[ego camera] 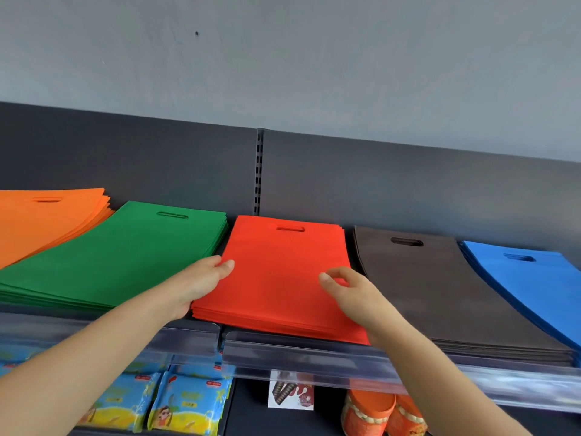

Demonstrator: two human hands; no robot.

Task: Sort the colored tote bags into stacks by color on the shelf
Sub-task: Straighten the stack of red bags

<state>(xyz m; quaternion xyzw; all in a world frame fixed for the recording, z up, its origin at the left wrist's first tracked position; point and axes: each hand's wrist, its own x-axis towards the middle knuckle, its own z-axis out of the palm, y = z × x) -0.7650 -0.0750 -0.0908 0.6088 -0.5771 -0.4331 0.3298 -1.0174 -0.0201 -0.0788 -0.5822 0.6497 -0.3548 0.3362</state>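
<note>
- While both hands are on it, the red stack (283, 278), a pile of flat rectangular non-woven fabric tote bags with slot handles at the far end, lies on the dark grey metal shelf (206, 322).
- At the red stack's left edge, the left hand (201, 284) grips the pile. The thumb lies on top and the other fingers are hidden below the edge.
- Over the red stack's right side, the right hand (352, 297) has curled fingers, with thumb and forefinger nearly meeting. Whether they pinch the top bag cannot be told.
- The right forearm covers the red stack's near right corner.
- Just left of the red stack lies a green stack (119, 256) of the same fabric bags. Further left is an orange stack (41, 221) with fanned edges.
- Just right of the red stack lies a dark grey-brown stack (440, 287). Beyond that, a blue stack (534, 284) overlaps the dark one's right side.
- In front of the red stack runs a clear plastic price rail (314, 354), and both forearms cross it.
- Behind the red stack stands the dark grey back panel (157, 165). A slotted metal upright (258, 171) rises behind the stack's far left corner, with a pale grey wall (283, 58) above.
- Below the red stack, on a lower level, are three things:
  - blue-and-yellow printed packets (176, 404) to the left
  - a small white card (290, 394) directly beneath
  - orange cylindrical tubs (377, 410) to the right, partly hidden by the right forearm
</note>
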